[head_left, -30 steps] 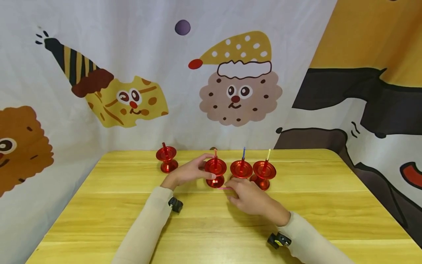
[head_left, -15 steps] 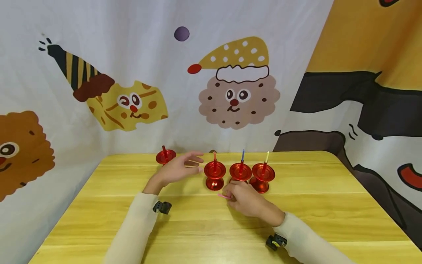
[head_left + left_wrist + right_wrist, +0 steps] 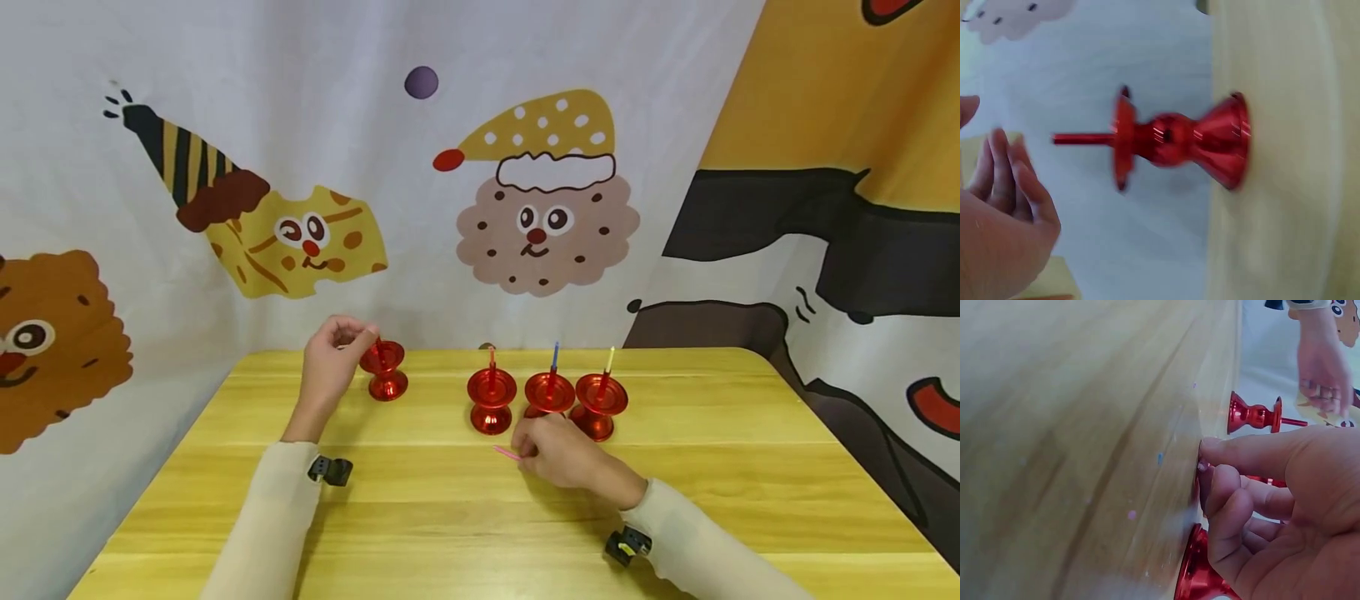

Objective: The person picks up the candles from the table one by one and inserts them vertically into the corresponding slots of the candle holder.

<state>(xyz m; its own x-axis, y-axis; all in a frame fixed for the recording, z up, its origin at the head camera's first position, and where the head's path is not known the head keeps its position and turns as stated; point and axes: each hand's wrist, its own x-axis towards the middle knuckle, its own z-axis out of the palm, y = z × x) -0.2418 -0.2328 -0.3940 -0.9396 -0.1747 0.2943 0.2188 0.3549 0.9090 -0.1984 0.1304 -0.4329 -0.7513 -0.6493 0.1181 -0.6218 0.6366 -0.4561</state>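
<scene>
On the table's left stands a red metal candle holder (image 3: 387, 386), an upright tube rising from its dish with no candle in it. My left hand (image 3: 333, 354) is raised beside that tube, fingers bent and thumb apart; the left wrist view shows space between the fingers (image 3: 1004, 169) and the holder. My right hand (image 3: 558, 450) pinches a thin pink candle (image 3: 506, 452) low over the wood, its end poking out to the left. Just behind it, the middle holder (image 3: 550, 389) carries a blue candle (image 3: 556, 357), and its base is partly hidden by the hand.
Close to the middle one stand two more red holders: one (image 3: 491, 417) with a red candle (image 3: 492, 358), one (image 3: 600, 396) with a yellow candle (image 3: 610, 360). A printed cloth (image 3: 420, 208) hangs behind the table's back edge.
My left hand has left the red-candle holder and moved left and up to the candleless one. My right hand has drawn the pink candle slightly toward me.
</scene>
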